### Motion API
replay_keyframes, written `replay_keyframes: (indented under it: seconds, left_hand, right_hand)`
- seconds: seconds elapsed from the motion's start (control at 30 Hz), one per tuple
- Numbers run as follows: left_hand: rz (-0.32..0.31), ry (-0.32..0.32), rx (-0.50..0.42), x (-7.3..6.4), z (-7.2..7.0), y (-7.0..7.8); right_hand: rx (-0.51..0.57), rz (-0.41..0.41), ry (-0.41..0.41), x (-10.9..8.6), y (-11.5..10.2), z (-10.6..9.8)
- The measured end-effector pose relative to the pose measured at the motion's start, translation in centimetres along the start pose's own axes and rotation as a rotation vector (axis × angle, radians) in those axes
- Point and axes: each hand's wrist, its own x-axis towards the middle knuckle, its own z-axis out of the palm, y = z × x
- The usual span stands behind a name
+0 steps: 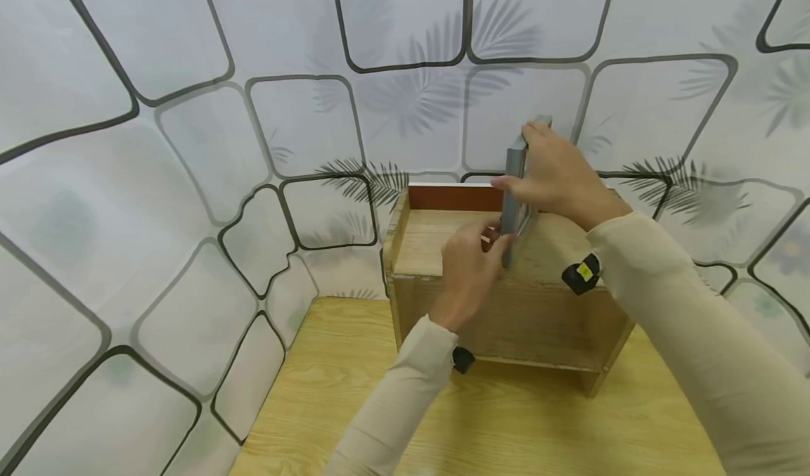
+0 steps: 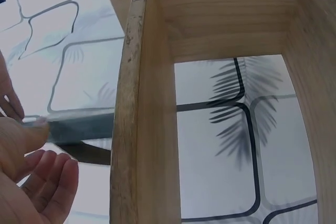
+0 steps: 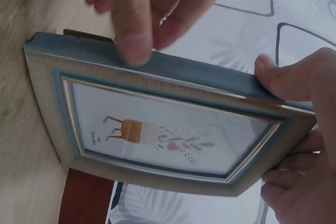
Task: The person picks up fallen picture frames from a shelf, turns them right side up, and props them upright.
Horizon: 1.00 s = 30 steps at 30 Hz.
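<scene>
A picture frame point(image 1: 512, 170) with a blue-grey edge stands upright, edge towards me, on the wooden shelf unit point(image 1: 405, 307). My right hand point(image 1: 560, 174) grips it high up, thumb along the near edge and fingers on the far side. Lower down, my left hand point(image 1: 468, 268) holds the same edge, its thumb point(image 3: 135, 45) pressed against it in the right wrist view. That view also shows the print point(image 3: 157, 135) behind the glazing, a brown vase with flowers. A thin dark flap point(image 2: 86, 153) juts from behind the frame in the left wrist view.
The shelf unit has an open compartment below its top and a reddish-brown strip point(image 1: 452, 197) along the back. It stands on a light wood-grain table point(image 1: 335, 363). Patterned cloth point(image 1: 304, 124) with leaf prints hangs behind and at the left.
</scene>
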Motion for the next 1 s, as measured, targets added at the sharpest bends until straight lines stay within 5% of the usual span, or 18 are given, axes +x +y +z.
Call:
replay_keyframes:
  seconds: [0.2,0.73,1.0]
  left_hand:
    - [-0.009,0.021,-0.023,-0.2,-0.7,-0.5]
    - [-0.073,-0.195,-0.079,-0.5,0.1,-0.5]
    - [-0.088,-0.217,-0.026,-0.3,0.9,-0.6]
  right_hand:
    - [0.039,-0.059,0.012,-0.4,1.1,-0.5]
    - [0.213,-0.104,-0.002,-0.9,3.7,-0.8]
    - [0.262,-0.112,-0.014,-0.7,4.1,-0.7]
